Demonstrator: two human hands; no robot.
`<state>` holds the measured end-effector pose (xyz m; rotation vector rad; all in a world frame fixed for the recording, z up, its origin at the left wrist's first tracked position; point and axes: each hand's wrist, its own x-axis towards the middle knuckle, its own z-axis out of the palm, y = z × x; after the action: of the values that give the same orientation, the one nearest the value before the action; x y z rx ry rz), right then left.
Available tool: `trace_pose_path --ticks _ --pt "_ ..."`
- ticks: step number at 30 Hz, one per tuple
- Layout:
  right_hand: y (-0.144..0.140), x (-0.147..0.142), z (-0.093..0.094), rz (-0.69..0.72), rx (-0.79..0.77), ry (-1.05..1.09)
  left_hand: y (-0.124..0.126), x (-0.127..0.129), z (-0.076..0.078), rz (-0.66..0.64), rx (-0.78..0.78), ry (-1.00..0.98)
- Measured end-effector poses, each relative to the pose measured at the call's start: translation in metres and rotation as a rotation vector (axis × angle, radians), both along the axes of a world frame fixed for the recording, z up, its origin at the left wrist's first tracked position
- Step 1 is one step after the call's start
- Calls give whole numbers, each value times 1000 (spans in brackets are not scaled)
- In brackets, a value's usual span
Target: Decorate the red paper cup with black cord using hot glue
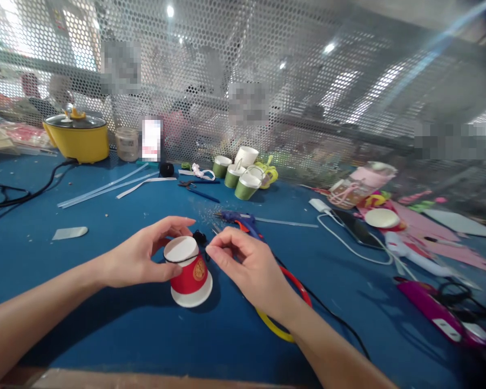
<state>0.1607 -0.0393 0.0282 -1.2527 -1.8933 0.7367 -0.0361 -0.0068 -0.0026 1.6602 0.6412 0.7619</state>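
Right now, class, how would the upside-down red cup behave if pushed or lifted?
The red cup looks like thin paper, so probably light and easily crushed. Standing on its wide rim, it likely slides rather than tips. The left hand steadies it, suggesting it shifts easily.

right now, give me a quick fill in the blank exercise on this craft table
1. The left hand holds a red paper cup standing ____ down.
2. The table is covered in ____ cloth.
3. The pot at far left is ____.
4. The glue gun lies beyond the ____ hand.

Missing words: upside; blue; yellow; right
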Motion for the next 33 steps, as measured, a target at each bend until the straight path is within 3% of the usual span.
trace_pose_path --ticks 33 --pt "4 2 -13 64 -73 -10 -3 2 1 -137 -167 -154"
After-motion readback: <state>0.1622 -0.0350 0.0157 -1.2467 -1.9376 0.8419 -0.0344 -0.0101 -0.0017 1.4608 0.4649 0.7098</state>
